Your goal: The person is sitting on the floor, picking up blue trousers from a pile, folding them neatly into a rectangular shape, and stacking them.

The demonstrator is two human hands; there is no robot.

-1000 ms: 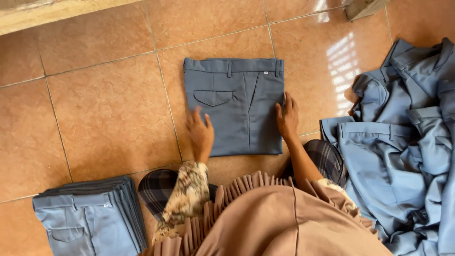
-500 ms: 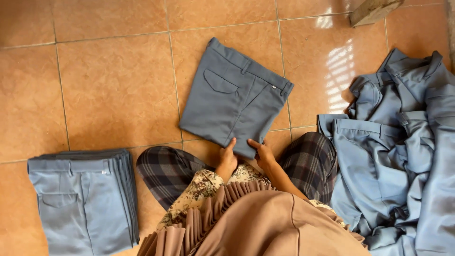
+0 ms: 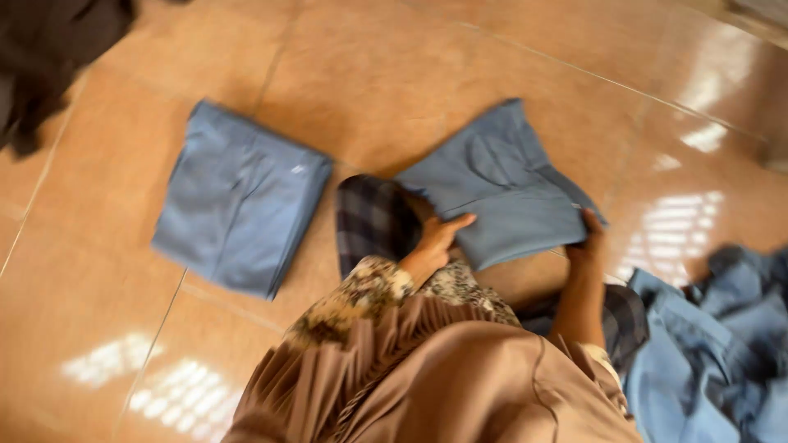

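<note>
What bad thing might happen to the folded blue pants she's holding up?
1. Only the near edge of the folded trousers is gripped, by the left hand and right hand, so the far part could flop open and undo the fold.
2. They are tilted above the tiled floor; a slip might drop them there.
3. Set down carelessly, they could knock the stack of folded trousers crooked.

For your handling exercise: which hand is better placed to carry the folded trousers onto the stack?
Probably the left hand: it grips the folded trousers on the edge nearer the stack; the right hand holds the far edge.
</note>
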